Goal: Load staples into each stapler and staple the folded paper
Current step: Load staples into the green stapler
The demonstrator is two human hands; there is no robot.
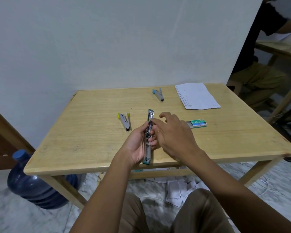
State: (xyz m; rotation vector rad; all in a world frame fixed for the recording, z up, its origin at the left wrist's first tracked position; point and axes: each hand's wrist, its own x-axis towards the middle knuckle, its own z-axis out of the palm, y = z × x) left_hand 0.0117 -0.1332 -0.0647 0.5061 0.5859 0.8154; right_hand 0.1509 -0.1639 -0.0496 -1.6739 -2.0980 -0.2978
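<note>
Slim metal stapler [150, 115] in left hand [138, 146]

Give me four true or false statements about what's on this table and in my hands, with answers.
1. The left hand holds the opened teal stapler. True.
2. The yellow stapler lies on the paper. False: it lies on the bare table, apart from the paper.
3. The staple box sits right of the hands. True.
4. The right hand holds the blue stapler. False: it lies farther back on the table; the right hand reaches the teal stapler.
</note>
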